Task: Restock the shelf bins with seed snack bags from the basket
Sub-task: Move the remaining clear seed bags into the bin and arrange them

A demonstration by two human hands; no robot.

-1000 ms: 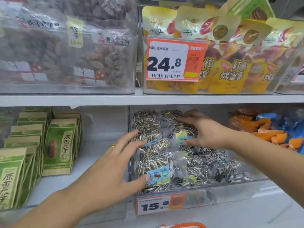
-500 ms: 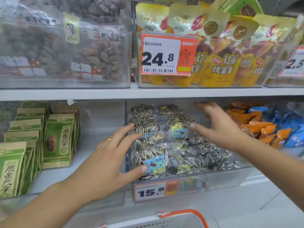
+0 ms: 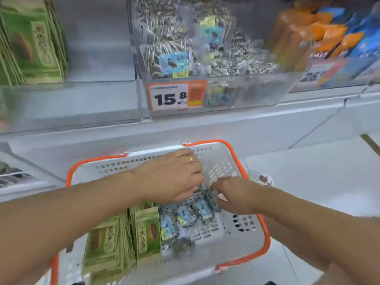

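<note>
Down inside the white perforated plastic basket with orange rim and handles [image 3: 230, 161], both hands meet over a heap of small clear seed snack bags with blue labels [image 3: 185, 217]. The left hand [image 3: 172, 173], a gold ring [image 3: 191, 159] on one finger, lies palm-down with fingers curled onto the bags; the right hand [image 3: 232, 194] pinches one bag's edge just beside it. Below the left wrist stand green paper seed packets [image 3: 123, 237], their print blurred. Above the hands, the clear shelf bin [image 3: 246, 89] holding striped seed bags carries an orange price tag [image 3: 176, 95] reading 15.8. Bare basket floor shows under the right hand.
</note>
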